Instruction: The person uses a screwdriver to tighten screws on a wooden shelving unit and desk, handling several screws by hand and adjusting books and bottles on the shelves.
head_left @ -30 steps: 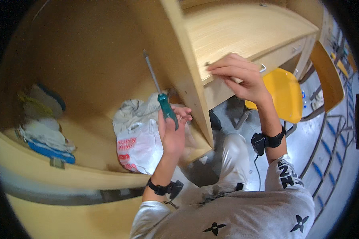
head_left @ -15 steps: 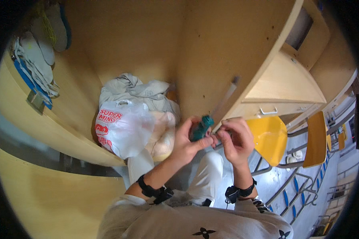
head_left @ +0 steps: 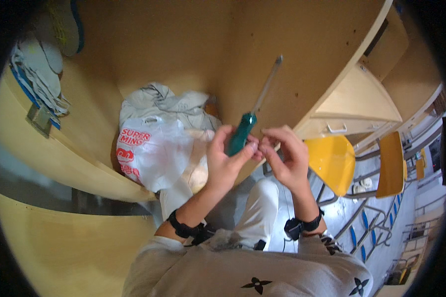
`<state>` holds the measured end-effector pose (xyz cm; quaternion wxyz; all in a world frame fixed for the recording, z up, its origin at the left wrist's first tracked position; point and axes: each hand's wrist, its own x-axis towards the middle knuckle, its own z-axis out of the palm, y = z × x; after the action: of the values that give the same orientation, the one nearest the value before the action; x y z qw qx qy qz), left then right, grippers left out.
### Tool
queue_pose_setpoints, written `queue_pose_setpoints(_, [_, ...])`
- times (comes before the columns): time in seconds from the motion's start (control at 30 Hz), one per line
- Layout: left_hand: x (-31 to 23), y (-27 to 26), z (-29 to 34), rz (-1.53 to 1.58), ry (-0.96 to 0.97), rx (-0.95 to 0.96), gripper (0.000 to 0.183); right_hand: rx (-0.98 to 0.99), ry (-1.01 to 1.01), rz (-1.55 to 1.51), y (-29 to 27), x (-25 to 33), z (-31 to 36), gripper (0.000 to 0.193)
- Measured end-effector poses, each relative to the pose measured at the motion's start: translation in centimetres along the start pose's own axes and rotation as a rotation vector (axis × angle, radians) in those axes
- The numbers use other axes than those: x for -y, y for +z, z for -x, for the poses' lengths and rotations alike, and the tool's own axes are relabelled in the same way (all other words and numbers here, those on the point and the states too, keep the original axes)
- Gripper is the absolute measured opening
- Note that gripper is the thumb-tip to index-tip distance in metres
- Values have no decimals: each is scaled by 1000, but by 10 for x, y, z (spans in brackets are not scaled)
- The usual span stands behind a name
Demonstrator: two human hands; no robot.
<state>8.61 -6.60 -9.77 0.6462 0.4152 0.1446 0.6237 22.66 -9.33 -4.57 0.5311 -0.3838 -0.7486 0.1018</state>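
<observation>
My left hand (head_left: 222, 163) is closed round the green handle of a screwdriver (head_left: 242, 132). Its thin metal shaft points up and away to the right, the tip apart from the wooden panel's edge. Close beside it, my right hand (head_left: 291, 162) is pinched, thumb and forefinger near the left fingertips. Something tiny may sit between the fingers of both hands, too small to make out. Both hands are in front of the open wooden cabinet (head_left: 178, 44), above my knees.
A white plastic bag (head_left: 156, 153) with red print and a crumpled grey cloth (head_left: 158, 104) lie on the cabinet floor. Gloves (head_left: 42, 74) hang at the left panel by a metal hinge (head_left: 38, 120). To the right stand a yellow chair (head_left: 332, 161) and drawers (head_left: 352, 126).
Both hands have moved up in the picture, and the screwdriver with them, its tip now farther up and slightly left. My left hand keeps its hold on the handle.
</observation>
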Motion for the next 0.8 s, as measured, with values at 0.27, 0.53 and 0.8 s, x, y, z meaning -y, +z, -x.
queue_pose_setpoints(0.27, [-24,4,2,-107,198,-42,31,-125,8,-207,6,-1,5,22])
queue_pose_setpoints(0.53, [-26,-4,2,-459,409,24,34,-123,1,-200,5,1,5,12])
queue_pose_setpoints(0.8, [-25,-3,5,-526,411,-43,34,-110,-7,-142,3,-2,12,15])
